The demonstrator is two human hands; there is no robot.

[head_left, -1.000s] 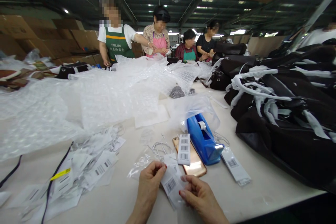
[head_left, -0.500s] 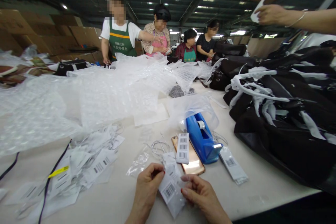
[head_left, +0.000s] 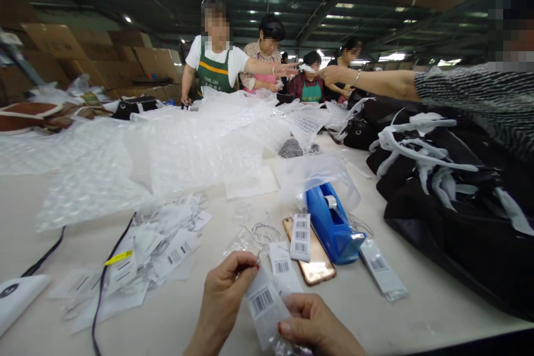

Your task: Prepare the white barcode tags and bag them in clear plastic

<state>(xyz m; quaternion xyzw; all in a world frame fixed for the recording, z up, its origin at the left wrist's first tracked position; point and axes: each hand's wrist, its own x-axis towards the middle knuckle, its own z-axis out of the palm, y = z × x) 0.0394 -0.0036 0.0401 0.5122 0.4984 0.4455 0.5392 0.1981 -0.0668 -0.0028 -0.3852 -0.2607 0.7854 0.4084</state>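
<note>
Tag (head_left: 262,303) with barcode, in clear plastic, held tilted just above the near part of the worktop (head_left: 354,311), between the two hands. Left hand (head_left: 227,295): grip pinching the tag's upper end, thumb against forefinger. Right hand (head_left: 315,322): grip grasping the tag's lower right edge, thumb on top, fingers curled; crinkled plastic shows below the thumb. Whether the tag's low end touches the worktop, cannot tell.

Just beyond, partly covered by the held tag: second tag (head_left: 282,267), barcode up. White strings (head_left: 267,233) looped above it. To its right, phone (head_left: 317,267), gold, lying flat; label strip (head_left: 301,238) with several barcodes rests across its left side. Tape dispenser (head_left: 336,228), blue, right beside the phone. Farther right, third tag (head_left: 381,270), flat, in plastic.

Left of the hands, well apart: tag heap (head_left: 173,256), loose and overlapping. Black cord (head_left: 101,295) runs along it; yellow strip (head_left: 119,257) lies near the cord. White object (head_left: 19,300) at the left edge, cut off by the view.

Behind: bubble wrap (head_left: 200,144) spread wide over the far worktop. Right side: dark bags (head_left: 442,245) piled, straps wrapped in white.

Across the worktop, co-worker in green apron (head_left: 214,72), arm stretched out toward another person's hand (head_left: 337,75), which reaches in from the right; striped sleeve (head_left: 471,94) on that arm. Small white item (head_left: 306,67) between those two hands; which one holds it, cannot tell. Cartons (head_left: 95,61) stacked at back left.
</note>
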